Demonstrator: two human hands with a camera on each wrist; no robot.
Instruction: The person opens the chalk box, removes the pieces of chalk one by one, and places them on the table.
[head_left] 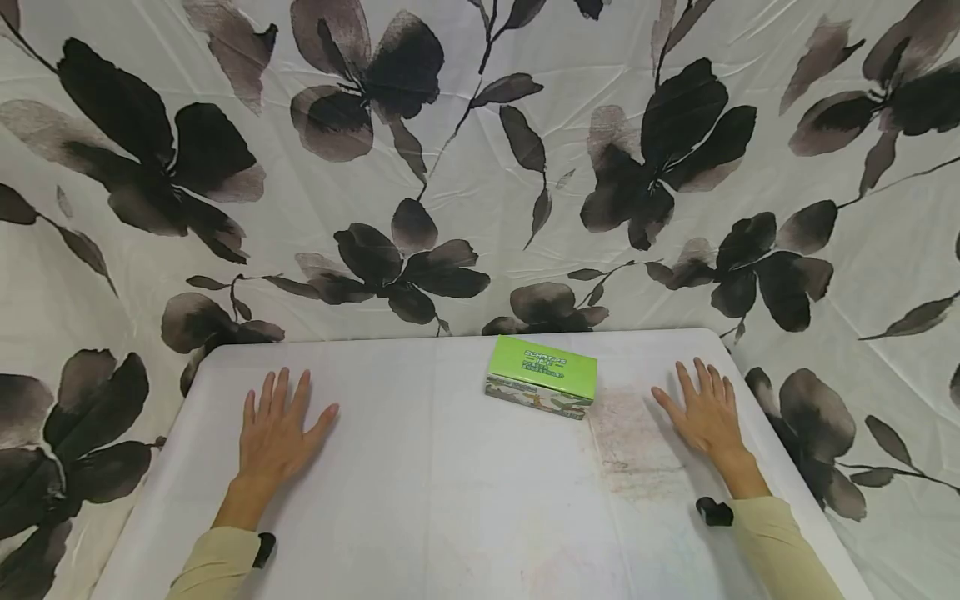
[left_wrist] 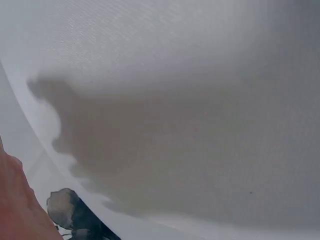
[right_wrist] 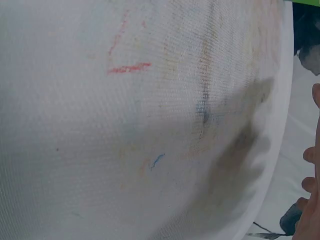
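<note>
Only the head view shows the green box [head_left: 542, 375] whole.

Watching from here: left arm [head_left: 213, 562] and right arm [head_left: 783, 542] both reach forward, well apart, in pale yellow sleeves. Left hand [head_left: 274, 437] back up, fingers straight and fanned, thumb out toward the other side. Right hand [head_left: 705, 417] mirrors it: back up, fingers extended, slight gaps, thumb pointing inward. Bare skin at both wrists.
</note>
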